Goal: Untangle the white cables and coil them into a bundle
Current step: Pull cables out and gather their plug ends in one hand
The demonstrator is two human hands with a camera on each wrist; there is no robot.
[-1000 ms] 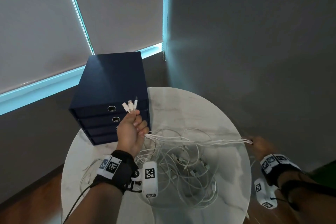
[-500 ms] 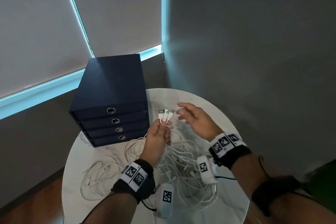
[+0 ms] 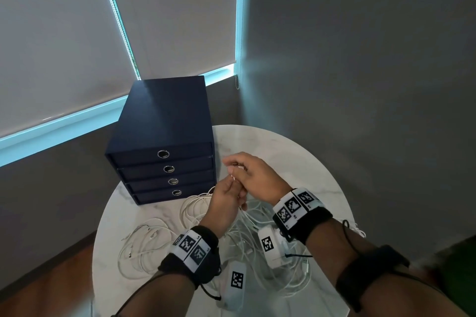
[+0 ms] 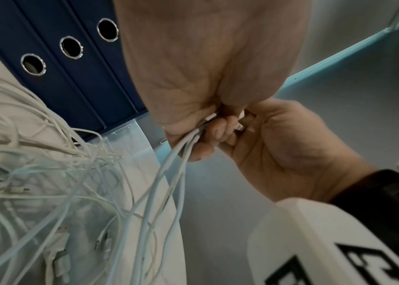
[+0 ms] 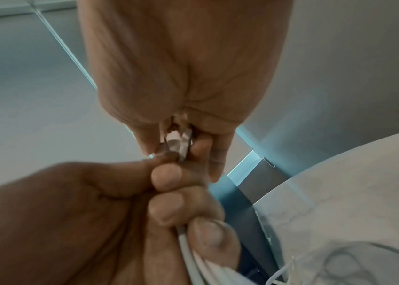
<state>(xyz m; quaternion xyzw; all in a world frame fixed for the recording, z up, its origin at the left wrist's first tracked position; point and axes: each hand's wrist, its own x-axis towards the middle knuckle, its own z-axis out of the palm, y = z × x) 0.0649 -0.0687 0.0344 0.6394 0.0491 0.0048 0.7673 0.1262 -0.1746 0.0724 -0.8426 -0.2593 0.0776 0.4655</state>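
A tangle of white cables (image 3: 257, 237) lies on the round marble table (image 3: 296, 159). My left hand (image 3: 224, 198) is raised above it and grips three cable ends (image 4: 181, 154) in a fist, with the strands trailing down into the tangle (image 4: 34, 154). My right hand (image 3: 255, 177) meets it from the right and pinches the plug tips (image 5: 180, 142) that stick out above the left fingers (image 5: 166, 173). In the head view the plugs are almost hidden between the two hands. A separate loose white cable (image 3: 144, 247) lies at the table's left.
A navy four-drawer box (image 3: 164, 141) stands at the table's back left, close to my hands. A grey wall (image 3: 360, 85) runs along the right, and window blinds (image 3: 64, 46) hang behind. The table edge (image 3: 103, 252) drops to wooden floor on the left.
My right hand came in from the table's right edge and now pinches the plugs. My left hand carried the cable ends rightward, away from the drawer box.
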